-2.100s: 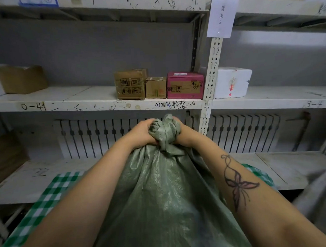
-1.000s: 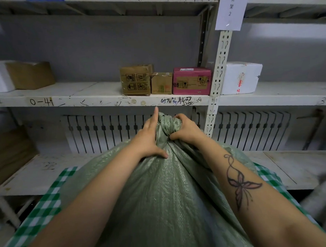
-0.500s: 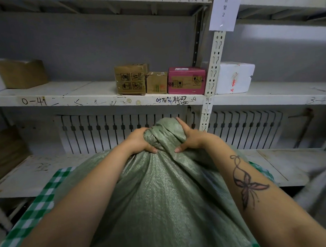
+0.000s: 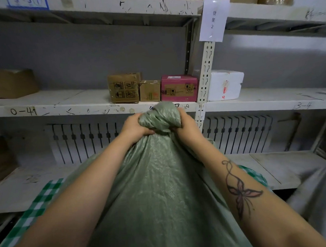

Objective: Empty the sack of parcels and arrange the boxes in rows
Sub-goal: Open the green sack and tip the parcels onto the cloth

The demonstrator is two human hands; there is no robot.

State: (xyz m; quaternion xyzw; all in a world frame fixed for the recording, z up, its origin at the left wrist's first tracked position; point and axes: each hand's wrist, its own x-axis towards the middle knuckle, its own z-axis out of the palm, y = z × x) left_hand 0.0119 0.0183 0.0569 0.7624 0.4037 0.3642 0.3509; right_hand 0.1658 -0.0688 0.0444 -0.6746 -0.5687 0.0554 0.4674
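Note:
A large green woven sack [image 4: 157,194] fills the lower middle of the head view, its neck bunched into a knot [image 4: 161,117]. My left hand [image 4: 135,127] grips the knot from the left and my right hand [image 4: 185,126] from the right. On the middle shelf [image 4: 55,104] behind it stand a brown box [image 4: 123,88], a smaller brown box [image 4: 149,90] and a pink box [image 4: 179,88] side by side. A white foam box [image 4: 224,84] sits right of the upright post. What the sack holds is hidden.
A green-and-white checked cloth [image 4: 29,213] lies under the sack on the lower shelf [image 4: 272,167]. Another brown box [image 4: 12,83] sits far left on the middle shelf. A radiator [image 4: 237,133] runs behind. A grey sack [image 4: 318,195] is at the right edge.
Both hands have closed tightly on the sack's knot and lifted it higher, up to the middle shelf's edge; half a second ago they rested lower with fingers spread.

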